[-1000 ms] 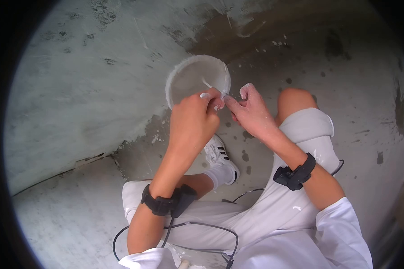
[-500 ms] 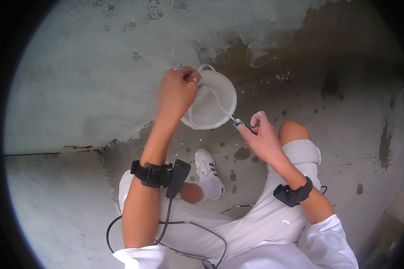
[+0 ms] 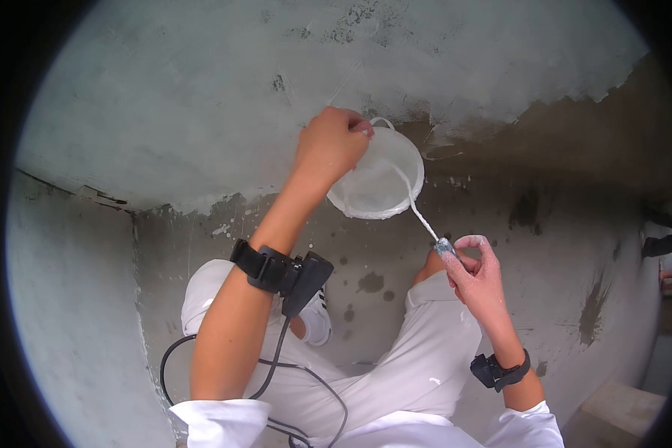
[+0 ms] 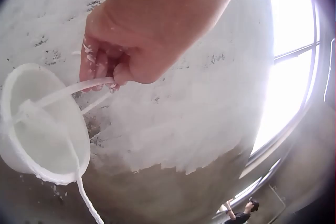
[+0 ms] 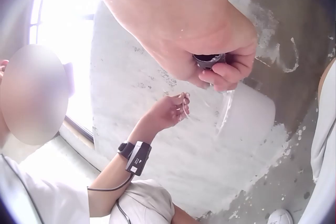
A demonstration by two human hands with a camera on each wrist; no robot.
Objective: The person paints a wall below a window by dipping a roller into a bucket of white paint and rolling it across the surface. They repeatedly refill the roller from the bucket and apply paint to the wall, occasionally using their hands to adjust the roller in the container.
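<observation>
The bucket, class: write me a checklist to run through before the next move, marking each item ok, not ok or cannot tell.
1. Left hand holding the bucket handle: ok.
2. Right hand holding the tool's grip: ok.
3. White rod passing over the rim into the bucket: ok.
4. Hands free of white smears: not ok; the left fingers show some.
5. Black cord away from the bucket: ok, it loops over the lap.
6. Depth of any contents: cannot tell.
</observation>
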